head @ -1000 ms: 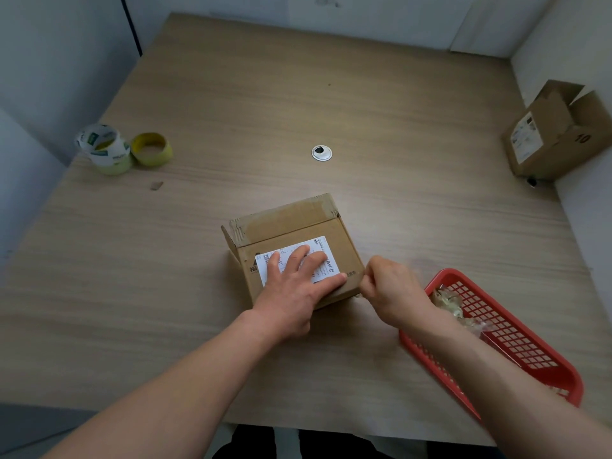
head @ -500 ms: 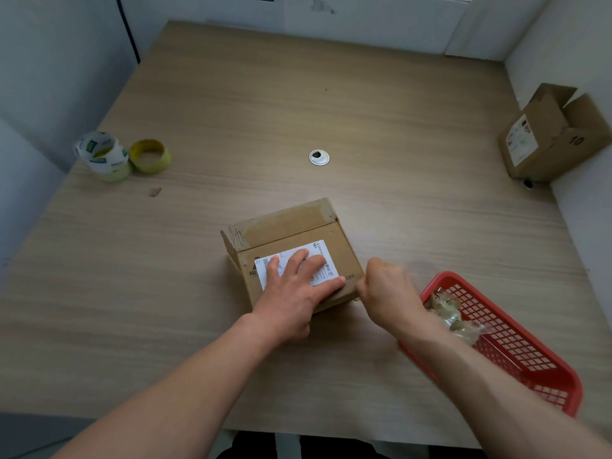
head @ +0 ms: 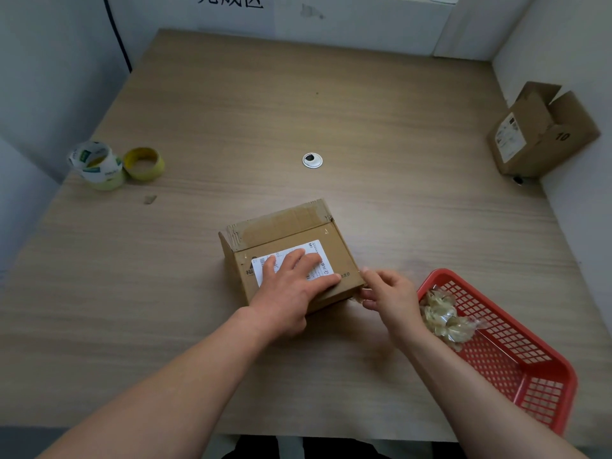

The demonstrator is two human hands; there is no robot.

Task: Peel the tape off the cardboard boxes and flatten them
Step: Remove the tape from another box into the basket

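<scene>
Pinning the cardboard box (head: 284,226) at the desk's (head: 364,127) 6 o'clock, the flat left hand (head: 288,286) steadies it as the right hand (head: 389,294) pinches corner tape (head: 357,297) at 4 o'clock, which a jerk could snap.

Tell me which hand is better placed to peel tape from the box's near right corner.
Right. The right hand is at that corner of the box, fingers curled against it; the left hand lies flat on the label.

Wooden table (head: 397,127): taped box (head: 284,223), open box (head: 543,140), tape rolls (head: 99,167), red basket (head: 543,402).
</scene>
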